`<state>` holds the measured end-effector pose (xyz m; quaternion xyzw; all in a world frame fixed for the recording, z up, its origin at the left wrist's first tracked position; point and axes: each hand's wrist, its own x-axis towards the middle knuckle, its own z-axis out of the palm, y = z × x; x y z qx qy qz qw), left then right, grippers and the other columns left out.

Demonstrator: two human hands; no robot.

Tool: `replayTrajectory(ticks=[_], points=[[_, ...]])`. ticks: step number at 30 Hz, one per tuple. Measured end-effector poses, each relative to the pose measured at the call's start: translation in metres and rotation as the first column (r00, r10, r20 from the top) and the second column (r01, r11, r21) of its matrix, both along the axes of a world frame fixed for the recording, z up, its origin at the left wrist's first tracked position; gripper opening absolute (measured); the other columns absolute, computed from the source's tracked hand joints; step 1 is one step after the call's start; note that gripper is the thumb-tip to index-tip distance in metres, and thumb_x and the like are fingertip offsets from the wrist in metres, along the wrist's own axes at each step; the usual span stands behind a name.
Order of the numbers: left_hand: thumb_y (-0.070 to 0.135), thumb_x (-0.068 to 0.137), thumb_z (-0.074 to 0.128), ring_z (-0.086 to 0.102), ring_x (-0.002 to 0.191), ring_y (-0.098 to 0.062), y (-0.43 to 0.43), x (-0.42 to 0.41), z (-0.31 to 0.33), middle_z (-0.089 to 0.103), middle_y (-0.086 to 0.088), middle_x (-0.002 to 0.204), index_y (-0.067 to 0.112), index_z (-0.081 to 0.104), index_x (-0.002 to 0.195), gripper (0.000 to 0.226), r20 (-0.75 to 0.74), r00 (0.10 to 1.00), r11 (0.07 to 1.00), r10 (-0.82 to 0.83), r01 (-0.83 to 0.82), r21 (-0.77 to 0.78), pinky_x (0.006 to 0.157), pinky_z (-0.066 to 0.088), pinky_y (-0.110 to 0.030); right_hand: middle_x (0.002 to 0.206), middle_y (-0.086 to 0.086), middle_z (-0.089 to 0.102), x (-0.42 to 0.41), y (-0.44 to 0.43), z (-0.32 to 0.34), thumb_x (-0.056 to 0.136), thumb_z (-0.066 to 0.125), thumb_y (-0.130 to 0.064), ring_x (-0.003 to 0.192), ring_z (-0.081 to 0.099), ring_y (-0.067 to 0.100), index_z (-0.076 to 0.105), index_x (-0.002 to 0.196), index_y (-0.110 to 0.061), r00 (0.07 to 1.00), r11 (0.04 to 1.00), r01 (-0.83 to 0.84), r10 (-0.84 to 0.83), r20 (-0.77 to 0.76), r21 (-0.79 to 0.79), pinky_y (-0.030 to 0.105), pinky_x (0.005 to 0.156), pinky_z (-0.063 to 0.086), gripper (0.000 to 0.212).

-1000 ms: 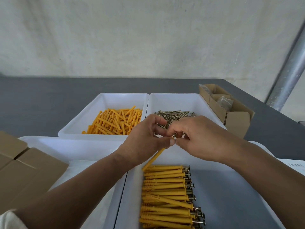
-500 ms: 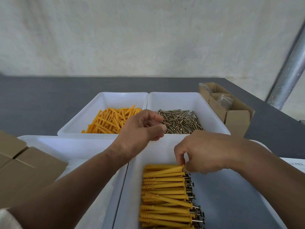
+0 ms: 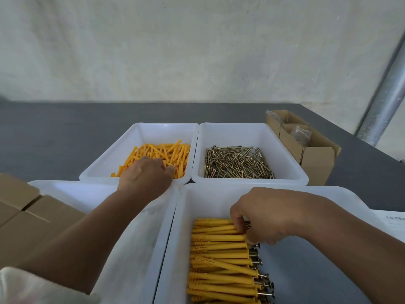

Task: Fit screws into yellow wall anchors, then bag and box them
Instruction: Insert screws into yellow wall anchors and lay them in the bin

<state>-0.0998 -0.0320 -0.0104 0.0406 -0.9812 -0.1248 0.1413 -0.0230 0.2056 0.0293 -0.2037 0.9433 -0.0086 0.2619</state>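
Yellow plastic wall anchors [image 3: 162,153] are lying loose in the far-left white plastic tub [image 3: 140,132], right next to the far-right white tub [image 3: 241,132] with its pile of brass-coloured metal screws [image 3: 236,163]. Left hand [image 3: 144,175] is down on the anchor pile with its fingers curled under, and I can't tell if it's actually got one. Right hand [image 3: 269,213] is in the near-right white tub [image 3: 210,200], pinching the screw end of the top pieces in the row of screw-fitted anchors [image 3: 219,257]. An open brown cardboard box [image 3: 315,154] sits on the dark grey table [image 3: 65,132].

Place: small packing workshop.
Signs: white bins [image 3: 252,125] of sorted anchors [image 3: 162,150] and screws [image 3: 236,161], cardboard boxes [image 3: 317,159], grey bench [image 3: 65,132], bare plaster wall [image 3: 175,51].
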Motion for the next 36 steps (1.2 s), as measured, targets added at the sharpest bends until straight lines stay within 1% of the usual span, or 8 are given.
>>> replayTrajectory(ticks=[4,9,13,19,23,25,29,36], points=[[0.06,0.097,0.027,0.05,0.074,-0.015,0.002,-0.002,0.001,0.056,0.005,0.077,0.022,0.063,0.077,0.056,0.167,0.986,0.996,-0.01,0.025,-0.087,0.06,0.031,-0.029,0.079,0.001,0.072,-0.003,0.003,0.003,0.089,0.066,-0.024,0.061,0.063,0.011,0.068,0.099,-0.023,1.0,0.999,0.014,-0.014,-0.005,-0.036,0.016,0.048,0.044,0.011],[0.062,0.097,0.023,0.048,0.07,-0.013,0.003,-0.002,0.003,0.058,-0.001,0.078,0.016,0.059,0.071,0.064,0.213,0.977,0.99,-0.001,0.03,-0.135,0.055,0.027,-0.028,0.068,-0.015,0.06,-0.021,0.016,0.011,0.09,0.062,-0.04,0.066,0.058,0.0,0.061,0.075,-0.032,0.901,0.953,0.043,-0.167,-0.401,-0.3,0.018,0.053,0.035,0.017],[0.063,0.097,0.023,0.051,0.071,-0.014,0.003,-0.002,0.003,0.059,-0.002,0.077,0.015,0.057,0.068,0.065,0.221,0.975,0.99,0.005,0.027,-0.141,0.055,0.028,-0.028,0.073,-0.011,0.062,-0.043,0.024,-0.005,0.094,0.055,-0.038,0.07,0.057,0.006,0.063,0.079,-0.026,0.799,0.888,0.103,-0.342,-0.495,-0.447,0.023,0.057,0.039,0.021],[0.058,0.097,0.026,0.052,0.07,-0.016,0.003,-0.005,0.001,0.058,-0.002,0.074,0.016,0.052,0.065,0.059,0.198,0.98,0.989,0.0,0.029,-0.143,0.055,0.028,-0.028,0.077,-0.004,0.054,-0.067,0.034,-0.027,0.101,0.026,-0.054,0.075,0.052,0.013,0.047,0.072,-0.025,0.847,0.904,0.286,-0.393,-0.358,-0.317,0.031,0.061,0.035,0.046],[0.049,0.097,0.031,0.051,0.069,-0.016,0.002,-0.006,0.0,0.057,-0.001,0.073,0.017,0.053,0.066,0.05,0.158,0.987,0.99,0.017,0.005,-0.14,0.054,0.028,-0.028,0.114,-0.001,0.059,-0.08,0.03,-0.026,0.099,0.02,-0.055,0.107,0.054,0.022,0.06,0.1,-0.027,0.891,0.918,0.348,-0.387,-0.237,-0.193,0.039,0.089,0.043,0.05],[0.044,0.097,0.032,0.052,0.069,-0.016,0.002,-0.006,-0.001,0.057,0.0,0.073,0.018,0.055,0.068,0.045,0.137,0.991,0.991,0.01,0.008,-0.135,0.054,0.029,-0.027,0.105,0.0,0.058,-0.086,0.029,-0.027,0.098,0.024,-0.05,0.1,0.053,0.021,0.058,0.089,-0.025,0.902,0.916,0.362,-0.391,-0.182,-0.175,0.038,0.088,0.042,0.043],[0.042,0.097,0.033,0.054,0.071,-0.016,0.001,-0.006,-0.002,0.059,0.001,0.075,0.021,0.056,0.071,0.041,0.105,0.994,0.994,-0.017,0.028,-0.106,0.055,0.03,-0.027,0.082,-0.008,0.048,-0.091,0.027,-0.025,0.102,0.028,-0.035,0.076,0.044,0.007,0.047,0.074,-0.024,0.923,0.918,0.336,-0.365,-0.119,-0.211,0.025,0.063,0.03,0.036],[0.039,0.096,0.036,0.053,0.069,-0.016,0.003,0.0,0.001,0.059,0.0,0.073,0.018,0.058,0.068,0.041,0.078,0.997,0.997,-0.005,0.011,-0.074,0.053,0.03,-0.027,0.088,-0.007,0.047,-0.091,0.028,-0.027,0.102,0.028,-0.035,0.084,0.046,0.012,0.045,0.073,-0.027,0.93,0.921,0.324,-0.352,-0.105,-0.216,0.031,0.08,0.032,0.034]])
